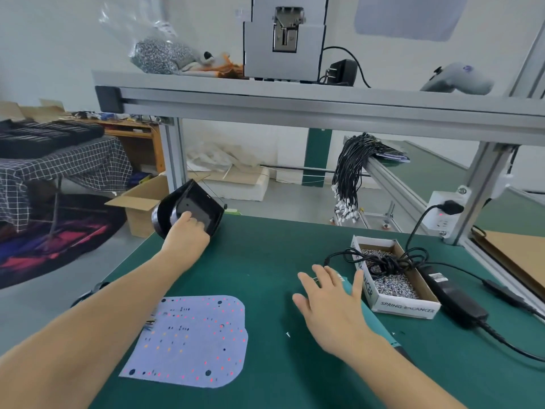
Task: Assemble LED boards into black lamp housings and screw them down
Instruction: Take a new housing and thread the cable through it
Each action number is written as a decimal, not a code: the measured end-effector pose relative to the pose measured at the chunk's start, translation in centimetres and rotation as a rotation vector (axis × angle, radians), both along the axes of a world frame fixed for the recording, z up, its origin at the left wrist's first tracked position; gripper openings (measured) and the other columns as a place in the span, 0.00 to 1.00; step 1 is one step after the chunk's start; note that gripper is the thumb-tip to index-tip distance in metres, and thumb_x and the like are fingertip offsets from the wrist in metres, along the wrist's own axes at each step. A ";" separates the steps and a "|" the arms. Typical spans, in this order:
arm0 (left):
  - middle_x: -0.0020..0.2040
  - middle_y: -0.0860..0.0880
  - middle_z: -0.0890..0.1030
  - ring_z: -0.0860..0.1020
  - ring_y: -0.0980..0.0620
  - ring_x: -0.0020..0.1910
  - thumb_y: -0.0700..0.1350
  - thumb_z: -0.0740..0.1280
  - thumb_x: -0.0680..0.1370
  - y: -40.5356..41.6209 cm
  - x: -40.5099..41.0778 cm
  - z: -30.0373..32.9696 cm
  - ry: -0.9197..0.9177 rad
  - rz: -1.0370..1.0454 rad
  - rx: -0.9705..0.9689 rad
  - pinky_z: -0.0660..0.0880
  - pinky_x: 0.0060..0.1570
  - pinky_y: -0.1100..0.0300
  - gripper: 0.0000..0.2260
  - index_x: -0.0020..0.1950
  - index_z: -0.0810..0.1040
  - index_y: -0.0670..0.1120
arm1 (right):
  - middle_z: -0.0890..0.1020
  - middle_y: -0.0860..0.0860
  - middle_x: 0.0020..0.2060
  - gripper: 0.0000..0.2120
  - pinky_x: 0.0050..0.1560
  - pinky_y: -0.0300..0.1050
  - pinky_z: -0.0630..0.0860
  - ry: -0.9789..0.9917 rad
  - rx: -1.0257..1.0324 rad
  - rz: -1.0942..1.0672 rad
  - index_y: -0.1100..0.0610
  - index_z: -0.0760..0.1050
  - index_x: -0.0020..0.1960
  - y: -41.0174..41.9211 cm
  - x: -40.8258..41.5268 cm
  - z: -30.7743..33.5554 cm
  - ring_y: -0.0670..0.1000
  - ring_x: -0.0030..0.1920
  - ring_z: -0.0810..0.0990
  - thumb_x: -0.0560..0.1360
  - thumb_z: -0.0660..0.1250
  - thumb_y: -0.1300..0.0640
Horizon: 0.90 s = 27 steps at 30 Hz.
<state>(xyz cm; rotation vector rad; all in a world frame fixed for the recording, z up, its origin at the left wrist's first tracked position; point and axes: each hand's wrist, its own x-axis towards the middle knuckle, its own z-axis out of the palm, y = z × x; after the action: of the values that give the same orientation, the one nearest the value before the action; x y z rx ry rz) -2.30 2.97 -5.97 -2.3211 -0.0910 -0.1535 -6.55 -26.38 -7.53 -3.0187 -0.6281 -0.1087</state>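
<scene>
Your left hand [188,231] grips the tilted black lamp housing [191,208] at the mat's far-left edge, around ten o'clock. Your right hand [330,302] lies spread, fingers straight, over a teal screwdriver [374,320] at three o'clock. The LED board [191,340] lies flat on the green mat [265,261] at six o'clock. A screw box [395,278] sits just beside the screwdriver.

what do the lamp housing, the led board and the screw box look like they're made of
Lamp housing: probably glossy black plastic or coated metal; it shows sheen. LED board: thin, flat, matte white sheet with small dots, likely a coated circuit board. Screw box: white printed cardboard, brown on the inside walls.
</scene>
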 end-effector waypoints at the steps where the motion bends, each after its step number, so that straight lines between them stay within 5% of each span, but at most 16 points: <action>1: 0.52 0.49 0.78 0.75 0.47 0.53 0.39 0.62 0.77 -0.7 -0.3 0.3 -0.013 -0.018 -0.020 0.63 0.55 0.54 0.10 0.54 0.79 0.48 | 0.53 0.49 0.77 0.23 0.71 0.65 0.34 -0.007 0.035 0.008 0.48 0.53 0.77 0.1 0.1 0.0 0.49 0.77 0.49 0.83 0.45 0.44; 3: 0.52 0.48 0.77 0.75 0.46 0.53 0.38 0.63 0.75 -3.0 -1.5 1.2 -0.043 -0.073 -0.119 0.64 0.54 0.54 0.10 0.54 0.78 0.47 | 0.54 0.48 0.77 0.26 0.75 0.56 0.41 0.076 0.271 0.038 0.50 0.52 0.78 0.6 0.4 0.4 0.48 0.76 0.51 0.82 0.48 0.43; 5: 0.42 0.47 0.77 0.77 0.46 0.43 0.36 0.67 0.65 -5.9 -3.9 1.9 -0.165 -0.309 -0.195 0.69 0.46 0.55 0.10 0.44 0.79 0.45 | 0.59 0.44 0.76 0.31 0.75 0.46 0.52 0.380 0.753 0.015 0.48 0.50 0.78 1.4 0.4 1.7 0.47 0.75 0.58 0.80 0.52 0.39; 7: 0.29 0.48 0.74 0.74 0.47 0.28 0.35 0.64 0.58 -9.1 -7.6 2.5 -0.280 -0.576 -0.315 0.69 0.31 0.60 0.06 0.30 0.77 0.45 | 0.68 0.39 0.69 0.34 0.71 0.45 0.63 0.627 1.149 -0.062 0.45 0.48 0.78 2.4 0.7 2.8 0.47 0.69 0.69 0.78 0.56 0.37; 9: 0.27 0.50 0.73 0.72 0.48 0.26 0.35 0.59 0.62 -12.2 -11.1 1.8 -0.254 -0.737 -0.470 0.66 0.27 0.61 0.10 0.29 0.77 0.47 | 0.74 0.43 0.64 0.29 0.64 0.48 0.72 0.661 1.298 -0.128 0.47 0.54 0.76 3.0 1.1 3.2 0.49 0.61 0.74 0.79 0.61 0.45; 11: 0.34 0.52 0.78 0.76 0.51 0.31 0.40 0.62 0.70 -13.9 -13.9 1.1 -0.192 -0.796 -0.587 0.70 0.31 0.59 0.09 0.36 0.81 0.48 | 0.78 0.50 0.59 0.19 0.58 0.49 0.73 0.541 1.208 -0.189 0.52 0.64 0.69 2.9 1.2 3.3 0.52 0.55 0.76 0.79 0.62 0.58; 14: 0.54 0.53 0.80 0.77 0.54 0.52 0.51 0.61 0.76 -11.5 -16.3 1.7 -0.178 -0.743 -0.978 0.71 0.52 0.63 0.15 0.56 0.82 0.47 | 0.80 0.51 0.51 0.15 0.51 0.48 0.75 0.513 0.956 -0.199 0.54 0.70 0.62 1.2 -0.1 2.7 0.53 0.52 0.78 0.77 0.58 0.64; 16: 0.60 0.54 0.76 0.71 0.55 0.61 0.46 0.61 0.76 -6.7 -17.2 2.3 -0.270 -0.478 -1.172 0.64 0.61 0.64 0.16 0.62 0.79 0.48 | 0.81 0.56 0.50 0.13 0.56 0.52 0.76 0.590 0.792 -0.169 0.55 0.72 0.58 -0.6 -1.2 2.3 0.58 0.53 0.80 0.76 0.57 0.65; 19: 0.69 0.56 0.70 0.66 0.53 0.69 0.39 0.63 0.75 1.4 -18.0 1.2 -0.149 0.055 -0.948 0.62 0.67 0.58 0.23 0.69 0.71 0.52 | 0.80 0.56 0.54 0.13 0.59 0.52 0.74 0.598 0.603 -0.145 0.54 0.71 0.60 -2.3 -2.6 2.2 0.57 0.55 0.79 0.78 0.57 0.63; 22: 0.65 0.60 0.72 0.73 0.55 0.61 0.44 0.66 0.76 4.4 -18.3 -0.8 0.005 0.216 -0.908 0.70 0.58 0.60 0.15 0.60 0.76 0.59 | 0.75 0.56 0.62 0.18 0.58 0.48 0.72 0.492 0.452 -0.132 0.58 0.63 0.69 -2.2 -3.2 2.3 0.56 0.60 0.75 0.80 0.57 0.60; 24: 0.57 0.59 0.75 0.77 0.53 0.52 0.46 0.68 0.76 5.0 -18.3 -1.6 -0.094 0.191 -0.924 0.73 0.50 0.58 0.08 0.45 0.76 0.60 | 0.69 0.56 0.66 0.24 0.59 0.48 0.71 0.361 0.321 -0.083 0.59 0.56 0.74 -1.5 -3.3 2.4 0.56 0.62 0.73 0.80 0.57 0.57; 27: 0.47 0.53 0.81 0.80 0.44 0.43 0.41 0.70 0.75 5.1 -18.1 -0.9 -0.318 0.135 -0.913 0.74 0.43 0.54 0.08 0.41 0.78 0.54 | 0.53 0.53 0.76 0.32 0.72 0.47 0.58 0.073 0.141 0.002 0.56 0.47 0.78 -0.5 -3.5 2.7 0.56 0.74 0.57 0.80 0.59 0.51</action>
<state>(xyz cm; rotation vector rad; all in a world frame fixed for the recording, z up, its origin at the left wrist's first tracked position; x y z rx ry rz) -20.38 8.04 -6.86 -3.1586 -0.5787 -0.4941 -10.01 -26.90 -4.84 -2.8715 -0.5905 -0.0404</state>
